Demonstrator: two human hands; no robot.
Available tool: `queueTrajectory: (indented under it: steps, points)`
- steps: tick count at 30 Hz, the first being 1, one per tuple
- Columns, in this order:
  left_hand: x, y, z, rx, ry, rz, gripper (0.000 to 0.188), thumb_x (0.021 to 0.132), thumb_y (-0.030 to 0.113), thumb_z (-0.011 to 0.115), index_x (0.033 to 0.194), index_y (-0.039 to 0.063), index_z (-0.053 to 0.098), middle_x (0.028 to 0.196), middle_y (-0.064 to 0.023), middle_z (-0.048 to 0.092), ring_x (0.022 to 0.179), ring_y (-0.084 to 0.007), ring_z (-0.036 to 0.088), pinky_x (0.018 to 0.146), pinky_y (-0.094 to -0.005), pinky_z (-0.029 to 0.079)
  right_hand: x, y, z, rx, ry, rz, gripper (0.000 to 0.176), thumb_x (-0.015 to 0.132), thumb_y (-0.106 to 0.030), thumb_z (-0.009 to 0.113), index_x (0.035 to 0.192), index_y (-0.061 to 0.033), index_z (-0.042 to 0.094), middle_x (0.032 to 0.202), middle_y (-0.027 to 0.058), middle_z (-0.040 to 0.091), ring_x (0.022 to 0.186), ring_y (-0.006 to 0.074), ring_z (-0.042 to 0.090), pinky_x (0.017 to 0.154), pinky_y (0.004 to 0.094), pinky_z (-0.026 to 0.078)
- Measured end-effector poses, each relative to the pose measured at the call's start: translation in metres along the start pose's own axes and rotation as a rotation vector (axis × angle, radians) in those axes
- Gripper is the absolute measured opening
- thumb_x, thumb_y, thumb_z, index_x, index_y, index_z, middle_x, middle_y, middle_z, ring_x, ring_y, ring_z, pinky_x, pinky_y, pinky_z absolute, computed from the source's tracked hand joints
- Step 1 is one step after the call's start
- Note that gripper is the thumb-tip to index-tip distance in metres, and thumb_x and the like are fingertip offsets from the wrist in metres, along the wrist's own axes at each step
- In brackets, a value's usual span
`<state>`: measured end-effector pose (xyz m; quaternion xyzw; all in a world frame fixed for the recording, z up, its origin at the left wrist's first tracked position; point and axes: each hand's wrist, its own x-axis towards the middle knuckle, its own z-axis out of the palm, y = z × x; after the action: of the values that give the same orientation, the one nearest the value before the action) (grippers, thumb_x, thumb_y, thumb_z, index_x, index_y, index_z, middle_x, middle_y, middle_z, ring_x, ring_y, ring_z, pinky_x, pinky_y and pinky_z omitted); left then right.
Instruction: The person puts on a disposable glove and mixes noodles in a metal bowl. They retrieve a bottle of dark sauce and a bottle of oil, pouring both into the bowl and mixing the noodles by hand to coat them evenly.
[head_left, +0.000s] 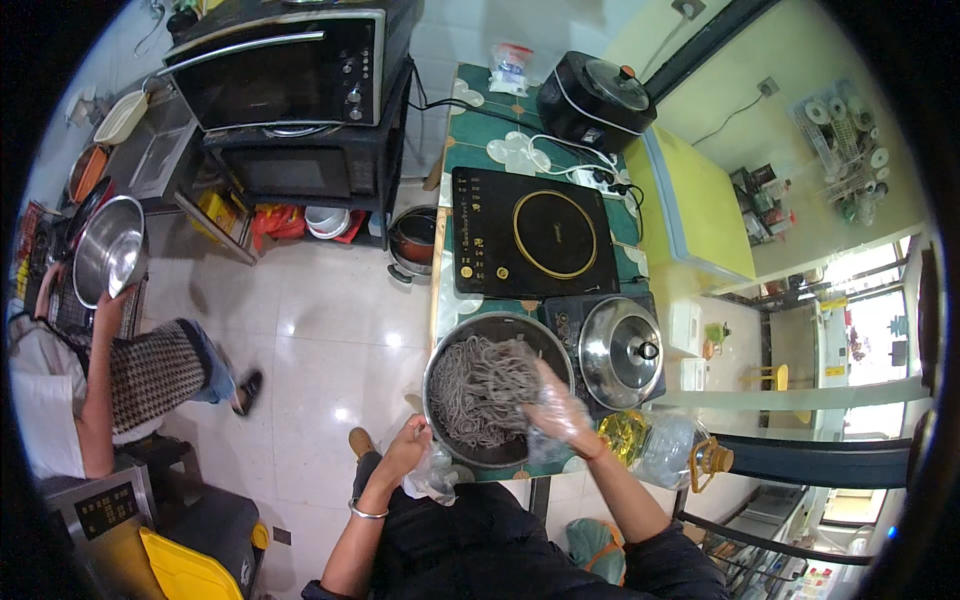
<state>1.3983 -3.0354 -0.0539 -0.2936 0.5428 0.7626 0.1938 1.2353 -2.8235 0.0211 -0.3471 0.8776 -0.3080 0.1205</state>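
Grey noodles (469, 405) fill much of a dark round pan (555, 341) at the near end of the table. My right hand (559, 412), in a clear plastic glove, grips a bunch of the noodles at the pan's right side. The bunch is blurred. At the pan's left rim, my bare left hand (405, 454) has its fingers curled, with crumpled clear plastic (433, 480) hanging from it. Whether those fingers also touch the rim is hard to see. A domed metal lid (611, 352) lies right of the pan, on a second black cooktop (559, 311).
Beyond the pan lies a black induction cooktop (487, 225), with a black rice cooker (592, 105) behind it. A large plastic oil bottle (667, 446) stands by my right forearm. To the left, another person (142, 375) holds a steel bowl (109, 247). A pot (412, 240) sits beside the table.
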Motion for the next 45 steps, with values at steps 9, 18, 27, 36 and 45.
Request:
queueTrajectory:
  steps: [9,18,27,36,45]
  points:
    - [-0.012,0.006,0.001,0.040,0.035,-0.038,0.016,0.093,0.018,0.046,0.105,0.010,0.051,0.068,0.0064,0.043,0.058,-0.0042,0.037,0.051,-0.0200,0.031,-0.005,0.009,0.010,-0.290,-0.090,0.200,0.040,0.074,-0.020,0.062,0.112,-0.0093,0.055,0.102,0.0177,0.060,0.095,0.0331,0.058,0.082,0.0410,0.046]
    - [-0.011,0.002,0.003,0.175,0.054,-0.071,0.020,0.093,0.017,0.045,0.111,0.009,0.048,0.065,0.0052,0.045,0.056,-0.0033,0.038,0.048,-0.0201,0.029,0.023,0.004,0.118,-0.462,-0.313,0.476,0.059,0.068,-0.023,0.065,0.124,-0.0188,0.047,0.133,0.0174,0.042,0.119,0.0416,0.040,0.092,0.0532,0.037]
    - [-0.025,0.001,0.004,0.096,0.037,-0.003,0.029,0.093,0.015,0.044,0.121,0.009,0.046,0.069,0.0044,0.045,0.061,-0.0040,0.038,0.055,-0.0187,0.032,0.008,-0.007,-0.024,0.158,-0.006,0.077,0.046,0.063,-0.009,0.066,0.108,-0.0069,0.054,0.108,0.0140,0.059,0.102,0.0316,0.056,0.088,0.0363,0.044]
    - [-0.040,0.005,-0.001,-0.087,0.059,-0.037,0.031,0.094,0.013,0.043,0.124,0.008,0.045,0.065,0.0063,0.037,0.058,-0.0039,0.033,0.054,-0.0182,0.029,0.015,-0.012,-0.028,0.270,0.017,0.059,0.052,0.067,-0.010,0.068,0.115,-0.0107,0.050,0.114,0.0150,0.055,0.107,0.0313,0.053,0.090,0.0363,0.042]
    - [-0.096,0.019,-0.034,-0.224,0.240,-0.042,0.030,0.094,0.013,0.041,0.123,0.006,0.046,0.059,0.0050,0.038,0.051,-0.0035,0.034,0.046,-0.0182,0.028,-0.079,0.055,0.097,0.733,0.332,0.346,0.065,0.065,-0.006,0.068,0.125,-0.0095,0.043,0.116,0.0227,0.050,0.108,0.0374,0.049,0.102,0.0452,0.029]
